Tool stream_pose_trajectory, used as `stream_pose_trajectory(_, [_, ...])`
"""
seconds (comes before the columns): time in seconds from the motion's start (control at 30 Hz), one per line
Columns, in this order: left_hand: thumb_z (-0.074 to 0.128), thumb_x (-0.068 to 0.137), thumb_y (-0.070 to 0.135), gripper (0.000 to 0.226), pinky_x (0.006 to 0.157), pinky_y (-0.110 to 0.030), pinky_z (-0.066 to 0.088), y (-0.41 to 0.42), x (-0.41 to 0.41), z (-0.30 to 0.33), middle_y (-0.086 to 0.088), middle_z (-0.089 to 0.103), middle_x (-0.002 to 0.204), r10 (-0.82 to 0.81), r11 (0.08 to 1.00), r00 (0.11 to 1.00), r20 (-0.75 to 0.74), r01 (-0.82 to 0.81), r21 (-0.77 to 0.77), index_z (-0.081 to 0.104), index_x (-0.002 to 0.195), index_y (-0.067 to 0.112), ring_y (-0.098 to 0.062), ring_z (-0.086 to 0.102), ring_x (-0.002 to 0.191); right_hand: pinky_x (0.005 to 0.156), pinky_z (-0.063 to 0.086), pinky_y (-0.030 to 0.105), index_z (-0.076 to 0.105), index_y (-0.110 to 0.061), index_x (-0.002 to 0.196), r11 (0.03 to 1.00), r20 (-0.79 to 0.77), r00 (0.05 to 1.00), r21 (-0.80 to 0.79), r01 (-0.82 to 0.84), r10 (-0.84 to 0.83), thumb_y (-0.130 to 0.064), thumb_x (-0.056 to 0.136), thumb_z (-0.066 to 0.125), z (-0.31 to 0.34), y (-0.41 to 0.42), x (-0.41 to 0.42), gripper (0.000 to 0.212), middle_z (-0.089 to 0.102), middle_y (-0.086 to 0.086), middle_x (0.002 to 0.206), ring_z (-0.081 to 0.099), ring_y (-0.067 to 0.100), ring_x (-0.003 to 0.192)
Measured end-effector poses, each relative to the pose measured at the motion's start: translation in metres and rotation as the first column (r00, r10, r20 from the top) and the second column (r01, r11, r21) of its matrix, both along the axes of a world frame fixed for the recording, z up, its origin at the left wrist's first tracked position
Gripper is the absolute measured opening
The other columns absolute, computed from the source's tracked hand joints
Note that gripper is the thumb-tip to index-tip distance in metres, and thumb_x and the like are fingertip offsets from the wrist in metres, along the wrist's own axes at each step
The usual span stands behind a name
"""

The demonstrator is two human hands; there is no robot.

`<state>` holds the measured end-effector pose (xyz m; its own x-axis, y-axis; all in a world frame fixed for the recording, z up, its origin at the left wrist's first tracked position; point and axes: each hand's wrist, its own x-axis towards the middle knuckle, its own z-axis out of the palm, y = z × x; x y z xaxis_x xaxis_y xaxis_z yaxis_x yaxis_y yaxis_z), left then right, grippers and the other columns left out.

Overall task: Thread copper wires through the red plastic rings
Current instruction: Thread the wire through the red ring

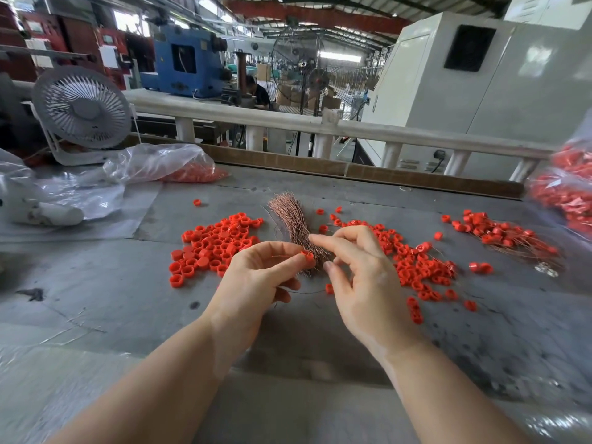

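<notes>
My left hand (256, 277) pinches one red plastic ring (308, 255) between thumb and forefinger, just in front of a bundle of copper wires (291, 219) lying on the grey table. My right hand (355, 270) hovers beside the ring with its forefinger stretched toward the bundle's near end; whether a thin wire sits between its fingers I cannot tell. A heap of loose red rings (214, 245) lies left of the bundle. Another heap of rings (416, 264) lies to the right, some with wires through them.
Threaded rings with wire tails (503, 235) lie far right, near bags of red rings (570, 193). A clear bag with rings (179, 168) and a white desk fan (83, 113) stand at the back left. A cardboard strip (352, 171) edges the table's far side.
</notes>
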<state>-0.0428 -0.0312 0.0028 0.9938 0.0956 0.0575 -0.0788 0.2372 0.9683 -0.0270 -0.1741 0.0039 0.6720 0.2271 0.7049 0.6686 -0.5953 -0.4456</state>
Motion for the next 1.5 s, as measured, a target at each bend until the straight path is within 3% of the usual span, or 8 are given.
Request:
stream_pose_trajectory(0.2, [0.066, 0.082, 0.005, 0.007, 0.041, -0.016, 0.040, 0.000, 0.001, 0.000, -0.001, 0.071, 0.071, 0.016, 1.000, 1.000, -0.005, -0.016, 0.008, 0.065, 0.081, 0.012, -0.005, 0.053, 0.047, 0.077, 0.051, 0.027, 0.062, -0.017, 0.120, 0.998, -0.003, 0.999, -0.025, 0.050, -0.050, 0.005, 0.082, 0.063, -0.003, -0.002, 0.001, 0.044, 0.051, -0.004, 0.104, 0.055, 0.011, 0.082])
stream_pose_trajectory(0.37, [0.066, 0.082, 0.005, 0.008, 0.041, -0.016, 0.039, 0.000, 0.001, -0.002, -0.006, 0.070, 0.075, 0.034, 0.999, 0.999, 0.003, -0.035, 0.035, 0.065, 0.079, 0.013, -0.006, 0.053, 0.047, 0.070, 0.045, 0.018, 0.069, -0.013, 0.104, 0.996, -0.021, 0.997, -0.056, 0.073, -0.074, 0.005, 0.081, 0.062, -0.004, -0.003, 0.002, 0.030, 0.049, -0.008, 0.096, 0.054, 0.011, 0.078])
stream_pose_trajectory(0.8, [0.066, 0.083, 0.006, 0.010, 0.042, -0.017, 0.040, 0.000, 0.002, -0.005, -0.004, 0.072, 0.077, 0.043, 0.991, 0.997, 0.065, -0.051, 0.127, 0.064, 0.080, 0.015, -0.007, 0.054, 0.048, 0.068, 0.051, 0.035, 0.071, -0.006, 0.084, 0.985, 0.012, 0.987, -0.068, 0.158, -0.158, 0.006, 0.082, 0.060, -0.008, -0.006, 0.005, 0.016, 0.062, 0.006, 0.089, 0.060, 0.024, 0.082])
stream_pose_trajectory(1.23, [0.066, 0.082, 0.003, 0.012, 0.041, -0.017, 0.040, 0.000, 0.006, -0.009, -0.003, 0.070, 0.070, 0.038, 0.987, 0.998, 0.048, -0.045, 0.153, 0.064, 0.077, 0.014, -0.007, 0.054, 0.046, 0.065, 0.052, 0.036, 0.071, -0.004, 0.077, 0.978, 0.112, 0.983, -0.136, 0.160, -0.146, 0.011, 0.076, 0.060, 0.007, -0.003, 0.004, 0.019, 0.064, 0.010, 0.081, 0.061, 0.030, 0.079])
stream_pose_trajectory(1.5, [0.066, 0.083, 0.003, 0.012, 0.043, -0.017, 0.043, -0.001, 0.007, -0.005, -0.007, 0.070, 0.077, 0.032, 0.989, 0.999, -0.015, -0.030, 0.148, 0.063, 0.078, 0.013, -0.006, 0.054, 0.047, 0.073, 0.050, 0.043, 0.071, -0.005, 0.083, 0.973, 0.068, 0.993, -0.206, 0.109, -0.097, 0.008, 0.080, 0.056, 0.023, -0.004, 0.009, 0.021, 0.064, 0.008, 0.089, 0.060, 0.029, 0.087])
